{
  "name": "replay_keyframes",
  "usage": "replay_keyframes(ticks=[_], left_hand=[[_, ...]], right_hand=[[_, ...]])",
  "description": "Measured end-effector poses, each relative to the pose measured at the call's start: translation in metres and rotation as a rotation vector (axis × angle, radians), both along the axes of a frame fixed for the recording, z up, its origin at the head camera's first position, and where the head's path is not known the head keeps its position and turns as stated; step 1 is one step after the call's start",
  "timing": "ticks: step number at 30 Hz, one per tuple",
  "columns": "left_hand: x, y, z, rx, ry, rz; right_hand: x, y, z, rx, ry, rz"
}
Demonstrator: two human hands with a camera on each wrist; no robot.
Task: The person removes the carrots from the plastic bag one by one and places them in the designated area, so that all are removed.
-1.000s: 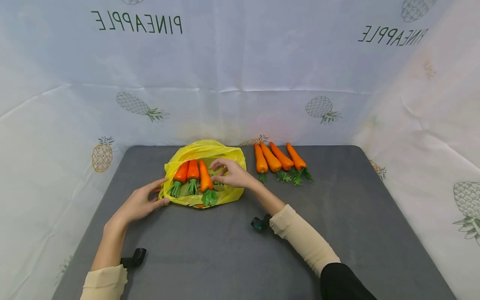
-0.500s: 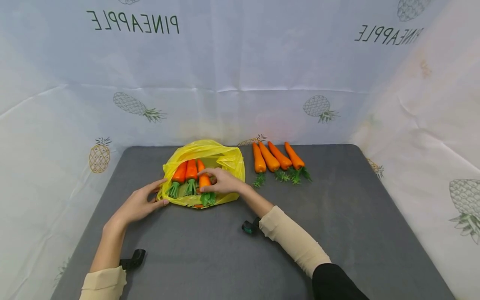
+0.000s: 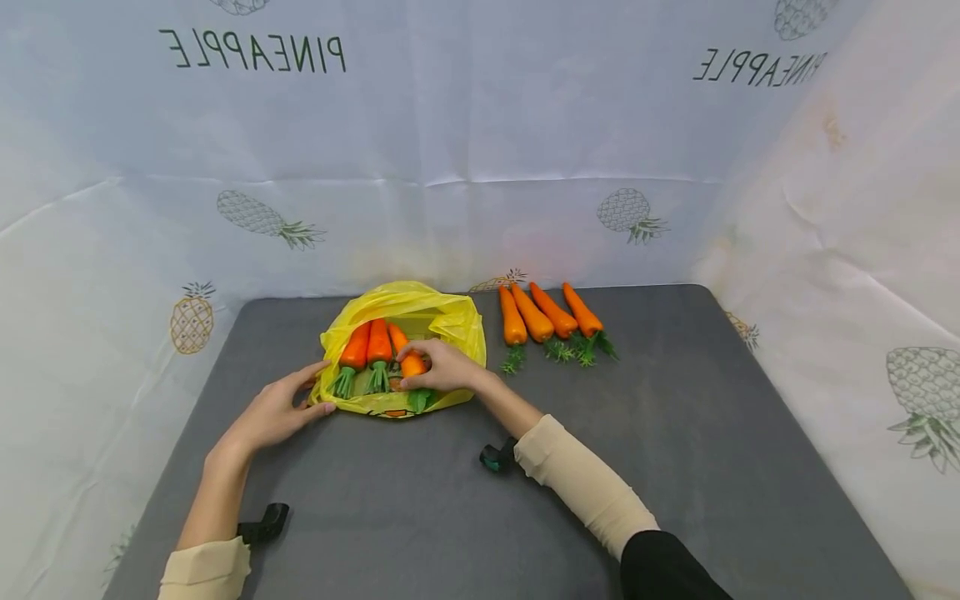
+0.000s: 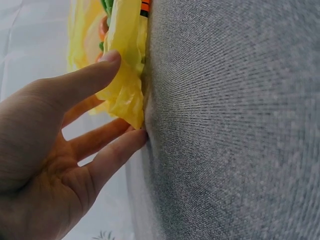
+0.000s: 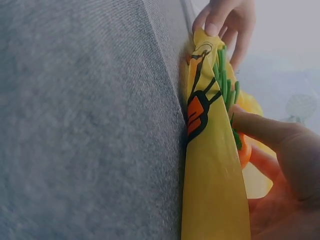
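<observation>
A yellow plastic bag lies on its side with its mouth facing me. My left hand holds its left edge; in the left wrist view the thumb lies over the yellow film, fingers behind it. Inside the bag, two orange carrots with green stems lie side by side. Right of them, my right hand grips a third carrot between thumb and fingers, its leaves toward the bag's front rim. In the right wrist view this carrot is mostly hidden by the bag wall and hand.
Several carrots with leafy tops lie in a row at the back of the grey table, right of the bag. A white cloth with pineapple prints hangs behind. Black wrist cameras sit under both forearms.
My right hand has moved left and down onto the third carrot and taken hold of it; the carrot has shifted slightly within the bag. My left hand has stayed at the bag's edge.
</observation>
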State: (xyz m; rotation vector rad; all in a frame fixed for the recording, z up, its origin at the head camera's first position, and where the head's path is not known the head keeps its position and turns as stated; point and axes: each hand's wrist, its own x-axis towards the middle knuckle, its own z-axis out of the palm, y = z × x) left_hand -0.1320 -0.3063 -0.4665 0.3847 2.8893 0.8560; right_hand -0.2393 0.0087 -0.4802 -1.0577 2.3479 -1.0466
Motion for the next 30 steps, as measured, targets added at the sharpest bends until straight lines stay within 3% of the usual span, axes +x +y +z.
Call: replay_keyframes(ticks=[18,30], left_hand=[[0.001,-0.003,-0.002,0.025,-0.014,0.002],[-0.002,-0.002,-0.001,0.030,-0.017,0.005]], right_hand=[[-0.002,0.017,0.002,-0.108,-0.245,-0.002],[-0.005,0.045,0.037,-0.090,-0.255,0.007]])
